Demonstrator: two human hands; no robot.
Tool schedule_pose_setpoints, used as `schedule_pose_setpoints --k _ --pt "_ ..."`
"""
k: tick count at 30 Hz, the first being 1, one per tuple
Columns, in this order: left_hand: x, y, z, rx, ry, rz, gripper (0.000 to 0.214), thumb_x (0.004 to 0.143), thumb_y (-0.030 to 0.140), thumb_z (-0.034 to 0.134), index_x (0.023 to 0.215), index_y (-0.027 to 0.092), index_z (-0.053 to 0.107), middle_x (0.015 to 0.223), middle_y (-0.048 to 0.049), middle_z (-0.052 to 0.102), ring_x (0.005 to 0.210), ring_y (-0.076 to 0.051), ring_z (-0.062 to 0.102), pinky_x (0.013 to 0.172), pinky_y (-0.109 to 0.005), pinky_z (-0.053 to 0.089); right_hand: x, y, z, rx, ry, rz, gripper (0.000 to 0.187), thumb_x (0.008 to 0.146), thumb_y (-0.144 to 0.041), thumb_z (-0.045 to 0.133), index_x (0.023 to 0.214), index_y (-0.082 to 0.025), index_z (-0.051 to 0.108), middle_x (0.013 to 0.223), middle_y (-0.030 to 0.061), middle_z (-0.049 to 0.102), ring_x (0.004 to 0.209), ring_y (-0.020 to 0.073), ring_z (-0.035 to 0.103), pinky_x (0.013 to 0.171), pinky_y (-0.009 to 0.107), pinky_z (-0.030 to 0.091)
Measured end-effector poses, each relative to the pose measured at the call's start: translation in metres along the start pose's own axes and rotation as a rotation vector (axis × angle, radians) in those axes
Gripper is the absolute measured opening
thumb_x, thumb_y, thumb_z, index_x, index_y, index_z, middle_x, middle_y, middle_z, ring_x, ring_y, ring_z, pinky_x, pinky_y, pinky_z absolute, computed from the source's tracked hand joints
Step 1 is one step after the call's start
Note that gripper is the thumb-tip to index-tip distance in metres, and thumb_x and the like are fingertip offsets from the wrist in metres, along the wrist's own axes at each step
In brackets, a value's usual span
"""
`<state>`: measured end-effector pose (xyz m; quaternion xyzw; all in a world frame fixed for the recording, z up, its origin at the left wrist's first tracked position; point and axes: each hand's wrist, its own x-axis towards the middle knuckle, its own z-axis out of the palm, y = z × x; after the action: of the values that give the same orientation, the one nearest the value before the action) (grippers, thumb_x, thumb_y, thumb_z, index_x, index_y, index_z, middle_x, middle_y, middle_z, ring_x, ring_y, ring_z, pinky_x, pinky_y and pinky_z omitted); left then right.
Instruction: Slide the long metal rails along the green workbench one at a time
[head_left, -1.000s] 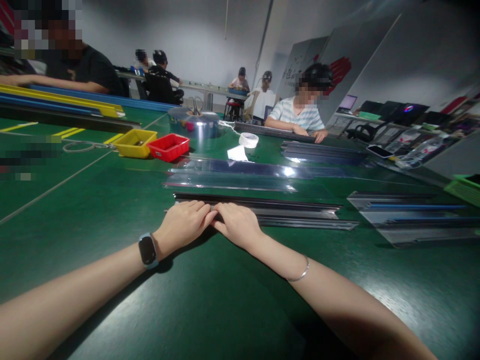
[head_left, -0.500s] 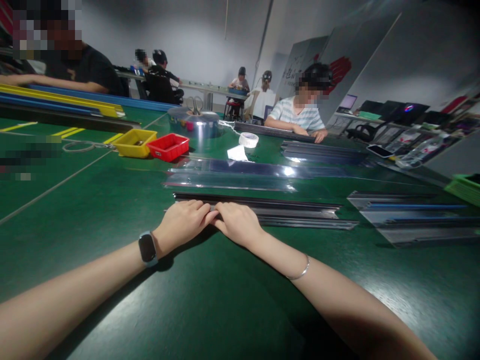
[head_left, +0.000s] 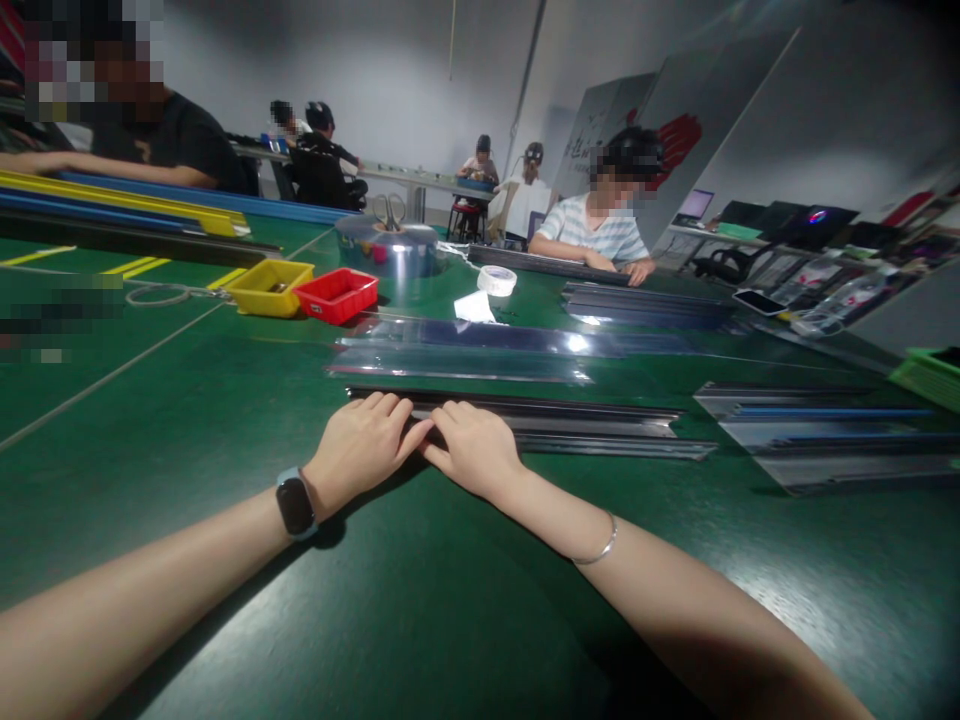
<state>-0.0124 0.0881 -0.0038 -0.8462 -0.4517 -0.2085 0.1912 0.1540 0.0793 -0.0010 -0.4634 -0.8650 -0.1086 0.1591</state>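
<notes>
A long dark channel strip [head_left: 600,418] with raised edges lies across the green table in front of me. My left hand [head_left: 365,440] is closed over its left part, fingers curled over the far edge and thumb on the near side. Close beside it, my right hand [head_left: 474,447] grips the same strip, its thumb almost meeting the left thumb. The fingertips of both hands are hidden behind the strip. Just beyond lie clear plastic strips [head_left: 465,360], apart from my hands.
Right of the strip lie more channel strips [head_left: 832,440]. Farther back are a red bin [head_left: 337,296], a yellow bin [head_left: 268,288], a tape roll [head_left: 497,281] and a large clear film roll [head_left: 390,245] with scissors [head_left: 389,211] on top. A person [head_left: 592,230] works across the table.
Both hands stay on the dark channel strip. The left hand's fingers and thumb have shifted slightly, and the right hand has lifted a little at the knuckles.
</notes>
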Motion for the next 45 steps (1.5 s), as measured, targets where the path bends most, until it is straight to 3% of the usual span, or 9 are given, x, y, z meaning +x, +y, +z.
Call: schedule_pose_setpoints --k 5,18,26,31,38,45 --pt "-0.0006 -0.0001 0.0000 -0.015 0.003 0.004 0.034 0.083 0.041 0.035 0.070 0.016 0.053 0.066 -0.0060 0.056 0.068 -0.017 0.052 0.062 -0.028 0.038 -0.0004 0.0011 0.0015 0.068 0.026 -0.013 0.028 0.083 -0.039 0.041 0.092 -0.017 0.054 0.091 0.0064 0.059 0.085 0.0161 0.051 0.071 0.026 0.037" --pt "-0.0001 0.0002 -0.0008 -0.015 0.004 0.036 0.033 0.084 0.039 0.035 0.069 0.016 0.053 0.065 -0.0047 0.054 0.067 -0.015 0.050 0.062 -0.027 0.037 -0.0010 0.0018 0.0028 0.039 0.009 -0.006 0.028 0.084 -0.042 0.038 0.086 -0.018 0.052 0.083 0.0042 0.061 0.079 0.0162 0.054 0.067 0.027 0.037" --pt "-0.0001 -0.0004 -0.0016 -0.026 0.019 0.038 0.033 0.084 0.039 0.036 0.068 0.016 0.053 0.064 -0.0045 0.055 0.065 -0.015 0.050 0.060 -0.027 0.037 -0.0007 0.0011 0.0003 0.030 0.000 0.011 0.031 0.084 -0.044 0.036 0.089 -0.018 0.053 0.081 0.0045 0.061 0.077 0.0162 0.054 0.062 0.025 0.036" --pt "0.0001 -0.0007 -0.0002 -0.019 0.007 0.055 0.030 0.084 0.037 0.036 0.072 0.016 0.054 0.067 -0.0045 0.056 0.067 -0.015 0.051 0.062 -0.027 0.037 -0.0021 0.0016 -0.0019 0.070 -0.003 0.017 0.027 0.084 -0.040 0.038 0.100 -0.020 0.049 0.081 0.0032 0.061 0.077 0.0145 0.055 0.065 0.024 0.035" --pt "-0.0006 -0.0010 0.0006 -0.008 -0.022 0.050 0.031 0.084 0.037 0.036 0.071 0.016 0.054 0.067 -0.0042 0.057 0.067 -0.016 0.052 0.062 -0.028 0.037 -0.0021 0.0026 -0.0006 0.049 -0.024 0.036 0.027 0.083 -0.042 0.039 0.097 -0.021 0.050 0.080 0.0025 0.061 0.074 0.0155 0.055 0.060 0.024 0.034" --pt "0.0004 -0.0002 0.0001 -0.025 -0.003 0.051 0.031 0.084 0.037 0.036 0.070 0.016 0.055 0.066 -0.0042 0.057 0.066 -0.016 0.052 0.062 -0.027 0.038 -0.0027 0.0033 0.0023 0.065 0.002 0.000 0.026 0.084 -0.039 0.038 0.098 -0.020 0.049 0.081 0.0027 0.060 0.077 0.0149 0.054 0.065 0.024 0.034"
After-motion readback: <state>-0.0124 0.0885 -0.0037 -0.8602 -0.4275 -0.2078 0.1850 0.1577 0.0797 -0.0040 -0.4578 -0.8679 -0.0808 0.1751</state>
